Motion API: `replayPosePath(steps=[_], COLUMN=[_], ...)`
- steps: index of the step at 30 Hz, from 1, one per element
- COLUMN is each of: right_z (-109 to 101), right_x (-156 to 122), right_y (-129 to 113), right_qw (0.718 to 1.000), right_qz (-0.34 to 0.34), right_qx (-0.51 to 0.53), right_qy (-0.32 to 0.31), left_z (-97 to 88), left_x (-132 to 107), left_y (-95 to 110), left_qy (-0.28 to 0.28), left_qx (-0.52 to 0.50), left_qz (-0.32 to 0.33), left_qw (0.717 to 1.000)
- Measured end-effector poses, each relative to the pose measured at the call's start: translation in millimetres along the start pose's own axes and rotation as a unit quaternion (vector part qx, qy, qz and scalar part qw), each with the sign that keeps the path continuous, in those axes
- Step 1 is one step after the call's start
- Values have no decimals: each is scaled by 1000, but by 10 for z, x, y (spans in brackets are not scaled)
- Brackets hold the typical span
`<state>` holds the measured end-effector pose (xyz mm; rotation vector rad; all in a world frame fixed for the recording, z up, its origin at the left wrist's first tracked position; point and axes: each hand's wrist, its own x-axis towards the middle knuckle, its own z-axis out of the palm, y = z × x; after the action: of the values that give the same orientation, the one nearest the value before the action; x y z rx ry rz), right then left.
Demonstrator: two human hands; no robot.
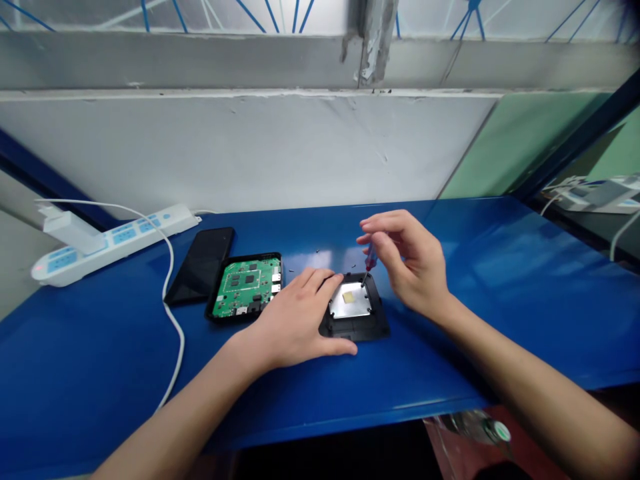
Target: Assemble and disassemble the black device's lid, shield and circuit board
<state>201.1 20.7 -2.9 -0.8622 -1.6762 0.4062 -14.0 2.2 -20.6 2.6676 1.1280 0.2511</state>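
A black plastic cover (380, 327) with a silver metal plate (357, 309) lies flat on the blue table. On the plate sits a small yellowish square pad (349, 297). My left hand (300, 320) rests over the cover's left side, thumb along the near edge and fingers at the far edge. In my right hand (413, 267) is a small screwdriver (371, 259), pinched between the fingers, its tip at the plate's far right corner. To the left, a black case holding a green circuit board (245, 290) stands beside my left hand.
A black smartphone (203, 263) lies left of the case. Behind it is a white power strip (120, 240) with a plugged-in charger (75, 230); a white cable (173, 313) runs to the front edge. Tiny screws (317, 251) lie beyond my hands. A plastic bottle (475, 427) is below the table.
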Motion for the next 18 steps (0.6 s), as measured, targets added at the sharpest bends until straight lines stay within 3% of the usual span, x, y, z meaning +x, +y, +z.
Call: replayPosePath(steps=[8, 18], right_z=[23, 33], right_x=[16, -44], right_y=[-2, 38], right_qw=[998, 1000], right_qz=[-29, -5], right_qx=[-49, 7], right_qy=[32, -13], left_z=[-11, 12], left_x=[2, -9], left_y=[13, -5], left_qy=[-1, -5], left_qx=[-3, 8], left_qz=[-1, -1], left_qw=[1000, 1000])
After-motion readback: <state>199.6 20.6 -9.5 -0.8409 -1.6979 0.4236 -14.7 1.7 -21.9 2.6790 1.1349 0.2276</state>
